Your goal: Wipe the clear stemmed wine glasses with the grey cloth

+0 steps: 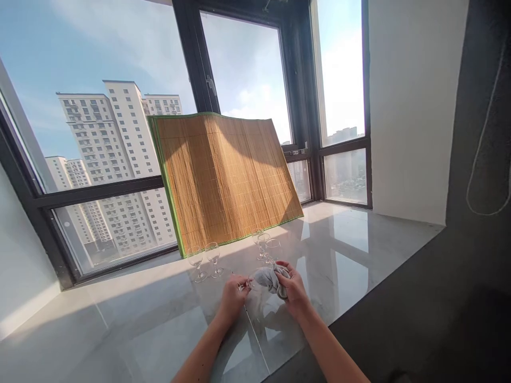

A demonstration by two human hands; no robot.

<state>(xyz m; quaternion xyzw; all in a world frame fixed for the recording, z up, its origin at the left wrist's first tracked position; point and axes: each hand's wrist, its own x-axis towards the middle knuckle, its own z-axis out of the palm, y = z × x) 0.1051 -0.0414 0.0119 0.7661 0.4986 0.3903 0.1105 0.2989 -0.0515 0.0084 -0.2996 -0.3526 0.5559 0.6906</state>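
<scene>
Above the shiny tiled sill, my left hand (235, 298) is closed on the stem end of a small clear stemmed glass (250, 283). A grey cloth (272, 280) is bunched at the glass's bowl, gripped by the fingers of my right hand (294, 290). Whether the cloth is inside the bowl or wrapped around it I cannot tell. Beyond my left hand, two stemmed glasses (213, 252) stand upright side by side. Further clear glasses (273, 247) stand close together just past my right hand, partly overlapping.
A folded bamboo mat (231, 181) with green edging leans against the dark window frames (107, 190) behind the glasses. The pale tiled sill (159, 324) ends at a front edge on the right, above a dark area. A white wall (415, 117) rises at right.
</scene>
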